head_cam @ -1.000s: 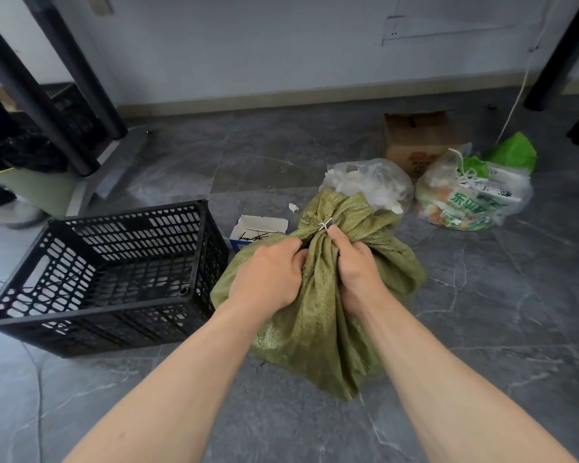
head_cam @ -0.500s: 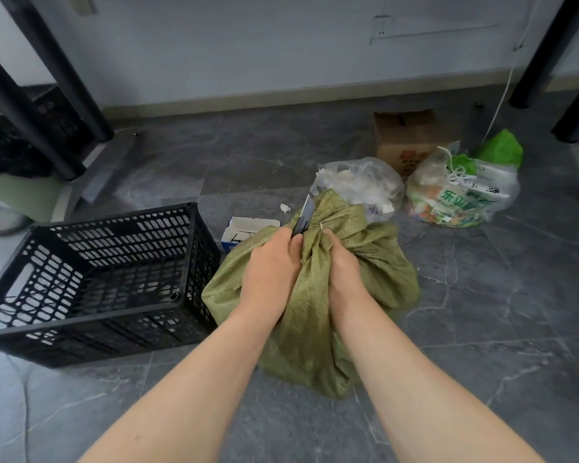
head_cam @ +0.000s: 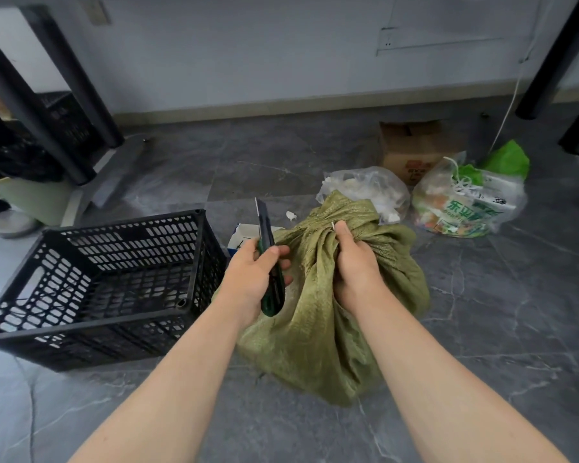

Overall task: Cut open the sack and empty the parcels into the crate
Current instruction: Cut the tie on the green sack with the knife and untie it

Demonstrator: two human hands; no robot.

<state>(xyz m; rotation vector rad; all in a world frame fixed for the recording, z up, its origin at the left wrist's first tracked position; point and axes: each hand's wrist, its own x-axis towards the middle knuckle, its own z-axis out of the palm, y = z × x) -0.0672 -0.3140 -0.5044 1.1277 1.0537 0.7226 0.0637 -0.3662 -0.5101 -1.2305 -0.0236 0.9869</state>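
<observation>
While the right hand (head_cam: 355, 265) clenches the bunched neck of the green woven sack (head_cam: 315, 335), thumb up against the small white tie (head_cam: 333, 224) that cinches it, the left hand (head_cam: 248, 279) is wrapped around a green utility knife (head_cam: 268, 262), fingers curled on the handle, thumb across its side. That knife stands nearly upright, dark tip pointing up and away from the person, and it sits just left of the sack's neck, apart from the fabric up top. Whether the blade is extended, I can't tell from here. The sack itself sits on the grey stone floor (head_cam: 498, 329) right under both hands, plump and tied shut, its puckered top flaring out beyond the right hand's fingers. Off to the left of the left hand, the black slatted crate (head_cam: 194, 262) stands on the floor, open side up, its near corner just beside the sack's flank; touching or not, I can't say. Just beyond the left hand, a small white and blue box (head_cam: 244, 232) peeks out from behind the knife. Further out past the right hand lie a clear plastic bag (head_cam: 365, 185) of white scraps, a printed bag (head_cam: 465, 208) to its right, and a cardboard box (head_cam: 415, 145) behind them.
</observation>
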